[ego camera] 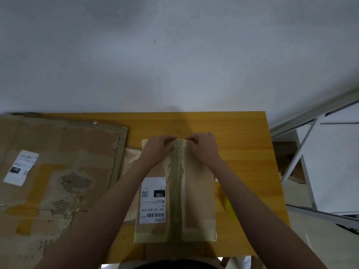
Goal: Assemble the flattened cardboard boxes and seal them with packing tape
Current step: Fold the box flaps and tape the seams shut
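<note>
An assembled brown cardboard box (196, 191) stands on the yellow table (242, 152) in front of me, with a white shipping label (153, 199) on its left flap. A strip of packing tape (177, 191) runs along the centre seam from the near edge to the far edge. My left hand (157, 150) and my right hand (204, 146) meet at the box's far edge, fingers pinched on the end of the tape. No tape roll is visible.
A large flattened, worn cardboard sheet (58, 171) with its own label covers the table's left side. A smaller flat piece (132, 158) lies beside the box. A white metal shelf frame (310, 162) stands right of the table. A grey wall is behind.
</note>
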